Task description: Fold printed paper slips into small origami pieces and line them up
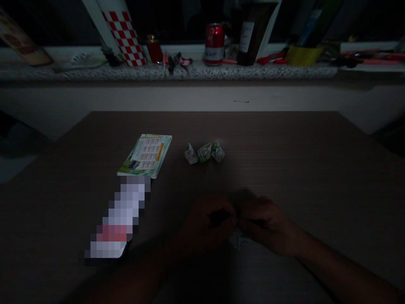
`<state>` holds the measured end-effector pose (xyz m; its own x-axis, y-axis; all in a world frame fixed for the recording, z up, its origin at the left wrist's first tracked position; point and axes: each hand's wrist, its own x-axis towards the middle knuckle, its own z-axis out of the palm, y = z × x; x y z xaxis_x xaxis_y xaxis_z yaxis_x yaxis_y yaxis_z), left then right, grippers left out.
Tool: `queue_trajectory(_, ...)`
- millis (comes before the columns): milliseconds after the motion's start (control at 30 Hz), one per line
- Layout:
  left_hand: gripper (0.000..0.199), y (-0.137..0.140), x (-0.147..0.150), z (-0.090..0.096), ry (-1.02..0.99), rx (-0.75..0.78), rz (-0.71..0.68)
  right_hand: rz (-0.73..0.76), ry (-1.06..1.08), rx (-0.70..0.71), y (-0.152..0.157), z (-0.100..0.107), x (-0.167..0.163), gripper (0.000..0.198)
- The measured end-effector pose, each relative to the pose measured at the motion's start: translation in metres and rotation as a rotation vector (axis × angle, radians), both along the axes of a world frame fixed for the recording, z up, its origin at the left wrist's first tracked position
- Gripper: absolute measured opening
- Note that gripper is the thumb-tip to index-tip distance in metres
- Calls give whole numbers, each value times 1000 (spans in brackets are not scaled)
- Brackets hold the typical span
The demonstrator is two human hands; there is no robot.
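In the dim head view, my left hand [207, 221] and my right hand [268, 223] meet low over the table. Both are closed, with fingertips pinched together on a small piece of paper [239, 240]. Only its pale, printed lower part shows beneath the fingers; the rest is hidden. Beyond them, three small folded paper shapes [204, 152] stand in a row. To their left lies a stack of printed calendar cards [147, 154], green-edged with red and yellow print.
A lit phone [122, 219], its screen blurred out, lies left of my hands on the brown wooden table [284, 147]. Along the speckled stone sill [190, 74] behind stand a red can [214, 44], a red-and-white checked tube [126, 38], a dark pouch [253, 36] and a yellow holder [303, 55].
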<state>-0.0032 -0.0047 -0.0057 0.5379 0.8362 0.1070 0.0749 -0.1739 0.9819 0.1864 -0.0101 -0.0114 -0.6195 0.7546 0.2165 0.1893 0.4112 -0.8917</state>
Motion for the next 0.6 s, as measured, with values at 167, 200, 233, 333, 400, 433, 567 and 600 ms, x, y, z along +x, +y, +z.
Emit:
queue_trajectory(167, 13, 0, 0, -2, -14, 28, 23, -24, 50, 32, 1, 1, -1, 34)
queue_trajectory(200, 13, 0, 0, -2, -21, 17, 23, -34, 57, 29, 1, 0, -1, 34)
queue_trajectory(233, 13, 0, -1, -3, -28, 2, 27, -43, 63, 28, 1, 0, 0, 33)
queue_trajectory(333, 13, 1, -2, -3, -45, -38, 65, -81, 69, 40, 1, -1, 1, 32)
queue_trajectory(400, 12, 1, -2, -3, -58, -63, 101, -120, 72, 61, 2, -2, 3, 32)
queue_trajectory(433, 13, 2, -2, -3, -65, -73, 122, -143, 76, 71, 2, -2, 3, 31)
queue_trajectory(567, 16, 2, -4, -3, -94, -100, 211, -263, 74, 121, 4, -2, 5, 29)
queue_trajectory(600, 16, 2, -4, -3, -101, -104, 234, -303, 70, 136, 4, -1, 6, 29)
